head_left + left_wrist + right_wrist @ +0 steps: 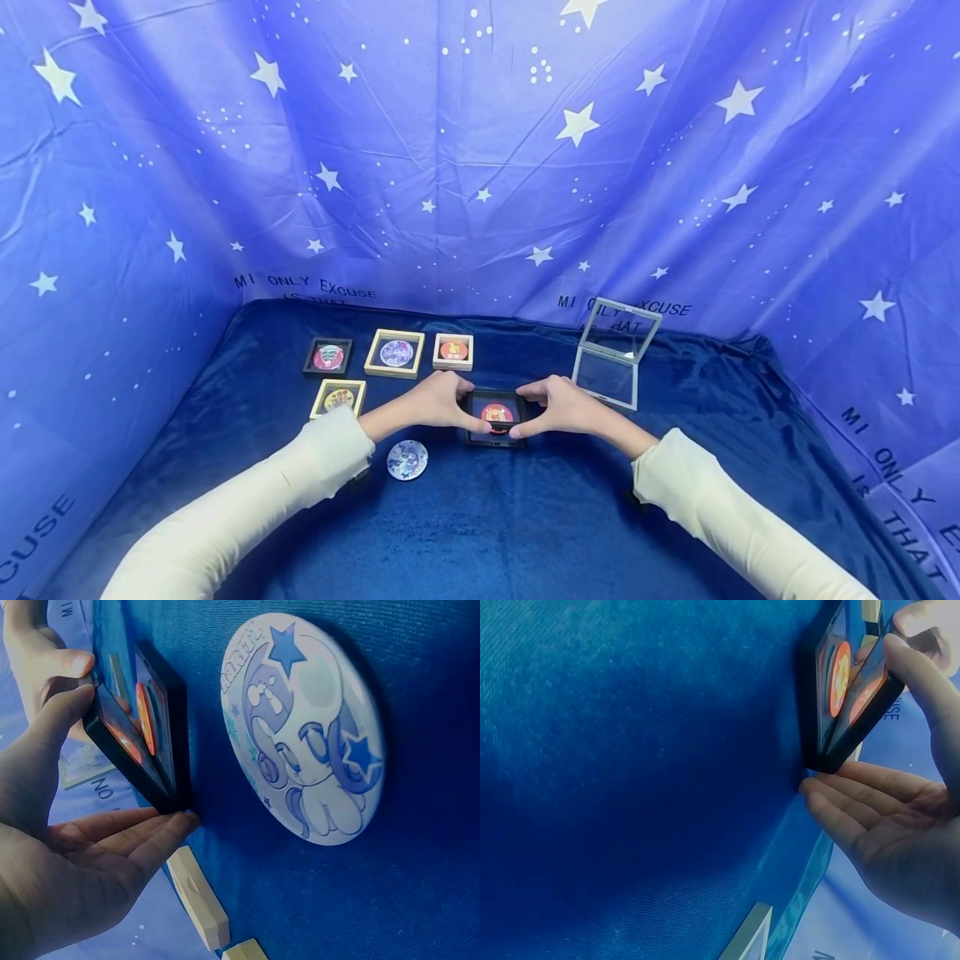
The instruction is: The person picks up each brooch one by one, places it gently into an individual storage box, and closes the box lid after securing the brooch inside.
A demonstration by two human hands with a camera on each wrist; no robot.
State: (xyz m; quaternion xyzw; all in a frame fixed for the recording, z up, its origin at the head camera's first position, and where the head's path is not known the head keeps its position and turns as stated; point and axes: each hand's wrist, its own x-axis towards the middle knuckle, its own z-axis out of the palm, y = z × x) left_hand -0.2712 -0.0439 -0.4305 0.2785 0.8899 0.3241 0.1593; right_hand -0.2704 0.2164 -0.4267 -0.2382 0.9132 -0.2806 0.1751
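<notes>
One black case (495,442) separates left hand (441,402) from right hand (566,407).

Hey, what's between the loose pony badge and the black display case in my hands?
Just bare velvety blue cloth: the left wrist view shows nothing else between the pony badge and the black display case.

Six display frames (393,372) are counted: two black, three wood-toned, one grey. Six round badges (407,461) are seen, five framed, one loose.

Curtain (420,125): "MI ONLY EXCUSE"; badge (304,731): "RARITY"
</notes>
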